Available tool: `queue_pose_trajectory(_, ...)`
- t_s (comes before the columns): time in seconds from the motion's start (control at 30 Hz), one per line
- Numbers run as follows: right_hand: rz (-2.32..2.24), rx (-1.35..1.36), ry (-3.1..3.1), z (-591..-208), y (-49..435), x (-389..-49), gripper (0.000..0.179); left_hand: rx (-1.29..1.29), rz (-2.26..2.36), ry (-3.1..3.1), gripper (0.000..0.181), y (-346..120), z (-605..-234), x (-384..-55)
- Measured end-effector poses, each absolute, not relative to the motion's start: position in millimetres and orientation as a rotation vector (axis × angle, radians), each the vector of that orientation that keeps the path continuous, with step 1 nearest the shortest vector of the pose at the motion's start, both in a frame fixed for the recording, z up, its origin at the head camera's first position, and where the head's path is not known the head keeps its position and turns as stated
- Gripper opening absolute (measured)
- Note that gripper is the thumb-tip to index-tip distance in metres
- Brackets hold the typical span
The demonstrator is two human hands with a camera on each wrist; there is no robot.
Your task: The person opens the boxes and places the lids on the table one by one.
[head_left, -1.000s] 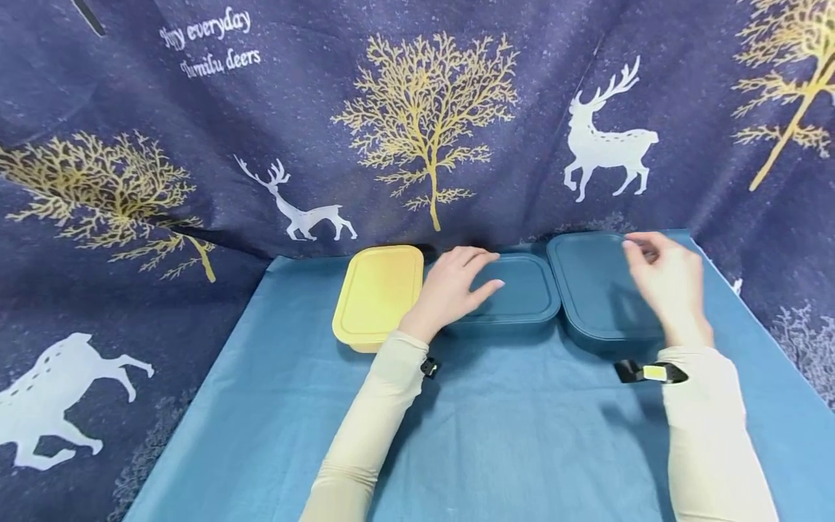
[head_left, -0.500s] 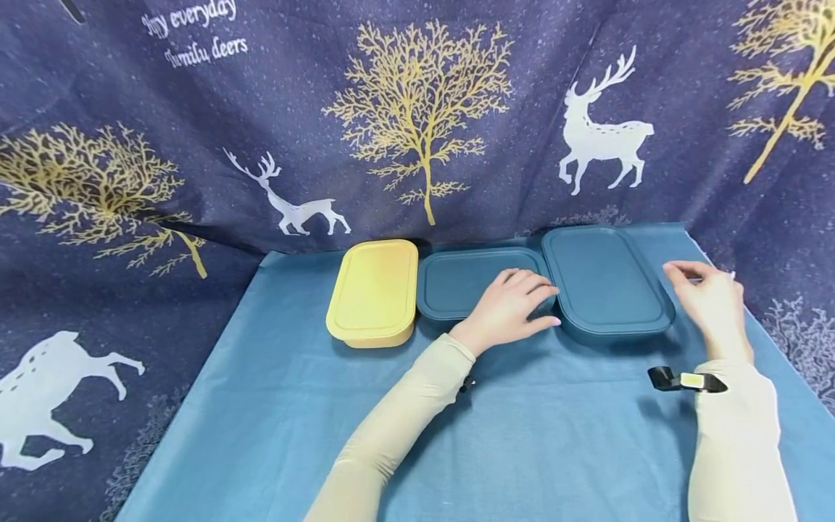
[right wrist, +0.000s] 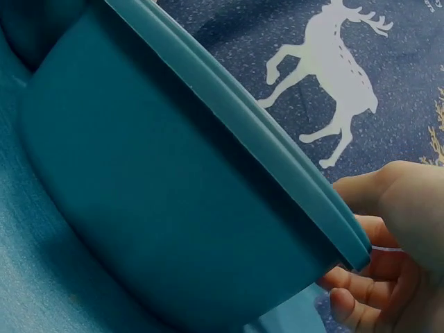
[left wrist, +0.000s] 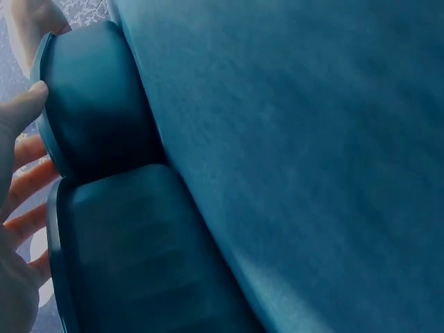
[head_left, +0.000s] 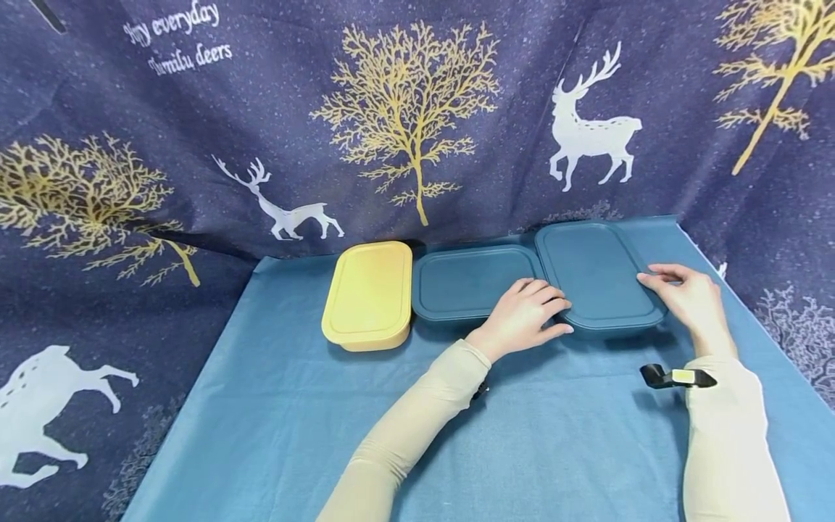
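Observation:
A large blue lidded food container (head_left: 590, 268) stands at the right, with a smaller blue lidded container (head_left: 472, 279) against its left side. My left hand (head_left: 525, 319) lies over the place where the two meet. Its fingers are spread, and in the left wrist view the thumb (left wrist: 28, 104) touches the large container's lid rim. My right hand (head_left: 691, 297) pinches the right edge of the large container. In the right wrist view, that thumb lies on top of the lid (right wrist: 257, 149) while the fingers (right wrist: 374, 288) curl beneath the rim.
Left of the blue containers stands a yellow lidded container (head_left: 370, 290). All three form a row at the back of the blue cloth-covered table (head_left: 522, 442). Behind them hangs a dark curtain (head_left: 274, 87) printed with trees and deer.
My left hand has moved right, from the small blue container to the seam beside the large one. My right hand went from above the large lid out to the right, then back onto its edge.

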State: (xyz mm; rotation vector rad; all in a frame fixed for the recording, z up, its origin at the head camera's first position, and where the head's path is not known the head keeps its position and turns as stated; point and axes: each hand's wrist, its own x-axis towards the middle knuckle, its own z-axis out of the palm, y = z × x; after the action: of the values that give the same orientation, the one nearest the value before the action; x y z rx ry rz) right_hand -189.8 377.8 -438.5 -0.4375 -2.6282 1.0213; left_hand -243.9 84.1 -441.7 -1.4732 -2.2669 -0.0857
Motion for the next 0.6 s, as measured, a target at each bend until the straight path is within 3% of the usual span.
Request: queue_pose_trajectory(0.6,1.165,-0.483,-2.583,-439,386,-191,0.061,-1.501,-0.039,-2.237,0.03,95,-437,-233)
